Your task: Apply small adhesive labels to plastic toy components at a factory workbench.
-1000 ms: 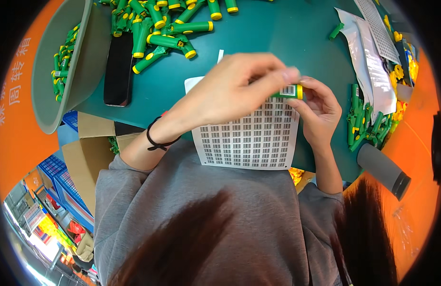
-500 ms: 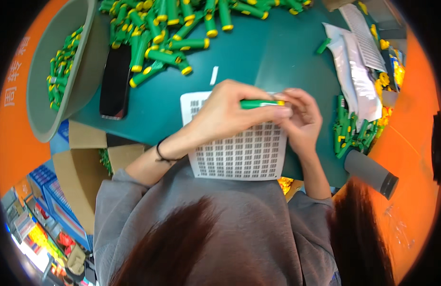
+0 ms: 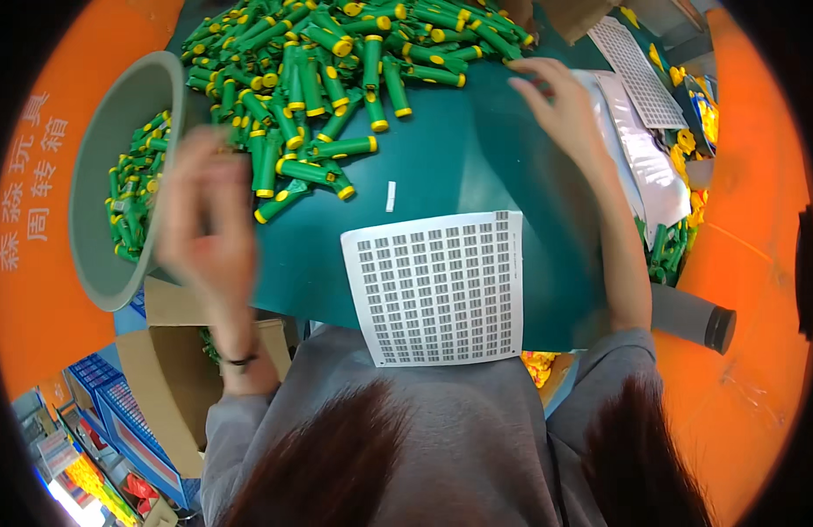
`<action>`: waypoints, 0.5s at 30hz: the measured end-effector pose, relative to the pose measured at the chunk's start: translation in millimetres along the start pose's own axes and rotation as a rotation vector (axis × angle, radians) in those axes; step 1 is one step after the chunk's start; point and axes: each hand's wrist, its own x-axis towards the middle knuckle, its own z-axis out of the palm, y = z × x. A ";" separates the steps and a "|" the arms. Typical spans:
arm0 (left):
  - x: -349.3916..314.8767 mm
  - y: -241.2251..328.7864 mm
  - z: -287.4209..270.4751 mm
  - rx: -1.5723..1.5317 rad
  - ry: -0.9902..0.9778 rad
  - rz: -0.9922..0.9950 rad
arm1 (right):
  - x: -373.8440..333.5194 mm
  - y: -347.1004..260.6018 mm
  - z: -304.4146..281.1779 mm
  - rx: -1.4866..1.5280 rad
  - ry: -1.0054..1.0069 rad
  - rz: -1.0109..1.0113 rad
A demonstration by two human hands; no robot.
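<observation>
My left hand (image 3: 204, 211), smeared by motion, is beside the rim of the grey-green basin (image 3: 173, 97); whether it holds anything cannot be made out. Small green cylinders with yellow ends (image 3: 134, 189) lie inside that basin. At the far side of the table, my right hand (image 3: 556, 105) reaches to the right end of a large heap of the same green cylinders (image 3: 336, 75). Its thumb and forefinger are apart, with nothing seen between them. Near my body lies a white sheet of small printed stickers (image 3: 437, 285), touched by neither hand.
A single white strip (image 3: 390, 197) lies on the dark green table (image 3: 476, 158). To the right are plastic bags (image 3: 639, 145), another sticker sheet (image 3: 635, 75), more green cylinders (image 3: 670, 250) and a grey bottle (image 3: 687, 316). An open cardboard box (image 3: 165, 378) stands below left.
My hands have parted from above the sticker sheet, where they held a green cylinder. The left has swung to the basin, the right out to the heap. The sheet now lies uncovered.
</observation>
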 end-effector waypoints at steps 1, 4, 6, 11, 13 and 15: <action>-13.9 9.0 22.0 -0.186 -0.176 0.028 | 11.2 2.3 13.4 0.027 -0.034 -0.099; -55.0 47.1 64.4 -0.395 -0.671 0.015 | 35.5 3.6 57.2 -0.039 -0.017 -0.324; -79.5 54.8 88.6 -0.420 -0.724 0.077 | 39.9 -5.1 66.0 0.007 -0.111 -0.119; -89.9 57.3 108.2 -0.303 -0.762 0.096 | 8.6 -20.5 40.3 -0.099 -0.042 -0.075; -89.2 56.0 108.8 -0.311 -0.800 0.102 | -13.2 -31.1 24.5 0.202 0.018 0.135; -86.2 54.0 111.6 -0.326 -0.727 0.157 | -39.5 -41.9 10.3 0.670 0.086 0.417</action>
